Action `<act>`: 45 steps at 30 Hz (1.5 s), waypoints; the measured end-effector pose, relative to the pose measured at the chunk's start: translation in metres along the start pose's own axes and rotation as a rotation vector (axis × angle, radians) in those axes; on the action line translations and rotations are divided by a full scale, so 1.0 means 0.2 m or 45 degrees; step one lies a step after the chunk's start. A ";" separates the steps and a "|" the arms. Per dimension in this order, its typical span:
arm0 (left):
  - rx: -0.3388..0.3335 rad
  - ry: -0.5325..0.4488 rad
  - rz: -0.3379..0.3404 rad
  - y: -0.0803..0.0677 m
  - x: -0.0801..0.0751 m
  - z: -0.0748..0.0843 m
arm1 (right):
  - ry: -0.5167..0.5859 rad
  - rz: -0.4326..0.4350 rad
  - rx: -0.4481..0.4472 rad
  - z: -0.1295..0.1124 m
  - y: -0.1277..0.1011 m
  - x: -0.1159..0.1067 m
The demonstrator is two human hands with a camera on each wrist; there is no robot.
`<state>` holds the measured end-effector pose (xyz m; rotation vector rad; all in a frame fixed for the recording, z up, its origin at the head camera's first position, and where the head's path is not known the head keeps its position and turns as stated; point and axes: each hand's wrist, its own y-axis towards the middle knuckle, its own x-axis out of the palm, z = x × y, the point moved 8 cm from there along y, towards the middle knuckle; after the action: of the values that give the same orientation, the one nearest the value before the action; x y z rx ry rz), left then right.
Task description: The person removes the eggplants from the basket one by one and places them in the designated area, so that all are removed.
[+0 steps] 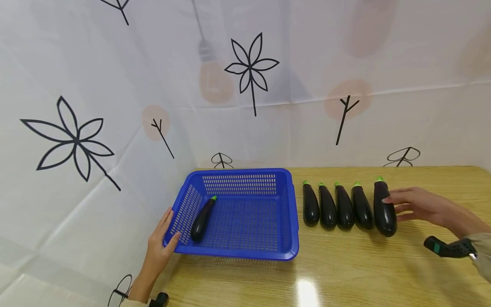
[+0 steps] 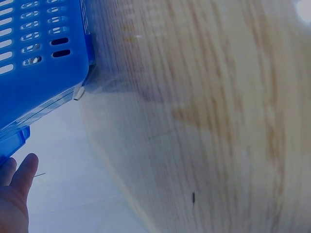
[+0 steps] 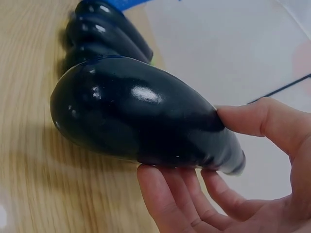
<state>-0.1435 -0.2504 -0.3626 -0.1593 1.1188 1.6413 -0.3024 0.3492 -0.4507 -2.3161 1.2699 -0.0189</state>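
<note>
My right hand (image 1: 422, 207) holds a glossy dark eggplant (image 1: 385, 213) with a green stem end, at the right end of a row. In the right wrist view, thumb and fingers pinch this eggplant (image 3: 141, 111) from opposite sides near its narrow end, and a shadow falls on the table under it. On the left, my left hand (image 1: 159, 241) rests against the left rim of a blue plastic basket (image 1: 245, 256), fingers extended along the side and thumb at the front corner. One eggplant (image 1: 202, 221) lies inside the basket, by its left wall.
Several more eggplants (image 1: 344, 209) lie side by side on the wooden table (image 1: 238, 281), between the basket and my right hand. A white printed sheet (image 1: 307, 136) hangs behind the table and along its left side.
</note>
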 end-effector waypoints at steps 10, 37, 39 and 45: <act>-0.008 0.001 -0.008 0.00 0.00 -0.01 | -0.050 0.006 0.056 0.07 0.02 -0.05; 0.014 -0.009 -0.009 0.01 0.00 -0.01 | -0.286 0.162 0.084 0.03 0.10 -0.06; 0.009 -0.010 -0.012 0.01 0.01 -0.01 | -0.282 0.174 0.092 0.02 0.09 -0.07; 0.003 -0.009 -0.009 0.00 0.01 -0.01 | -0.282 0.203 0.094 0.00 0.09 -0.07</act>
<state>-0.1454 -0.2506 -0.3637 -0.1560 1.1135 1.6334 -0.3239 0.3519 -0.4558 -2.0830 1.3120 0.2337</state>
